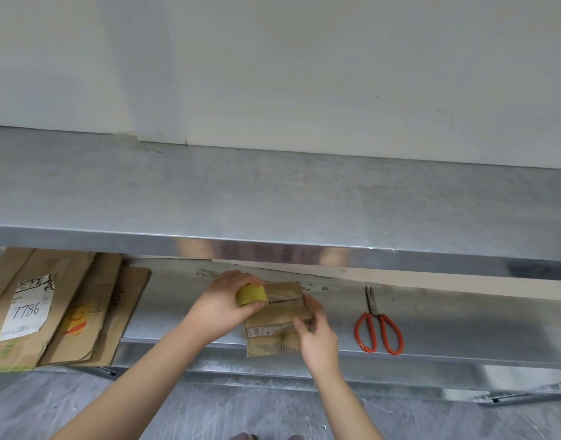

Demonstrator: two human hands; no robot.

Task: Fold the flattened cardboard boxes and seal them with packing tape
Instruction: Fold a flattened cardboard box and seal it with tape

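Left hand (228,304) grips the tape roll (251,295), right hand (317,338) seemingly pinches the small box (280,315); a label (28,309) reads "7786".

Left hand (222,308): your fingers curl round the tape roll (251,296); forearm extended from lower left.
Right hand (317,338): your thumb and fingers pinch the box (282,314) edge; forearm angled up from bottom centre.

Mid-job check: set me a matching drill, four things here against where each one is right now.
1 tape roll
2 scissors
3 flattened cardboard stack
4 small box

a at the left end of the shelf
b gripped by the left hand
c lying right of both hands
d held at its end by the right hand

Pairs: 1-b, 2-c, 3-a, 4-d
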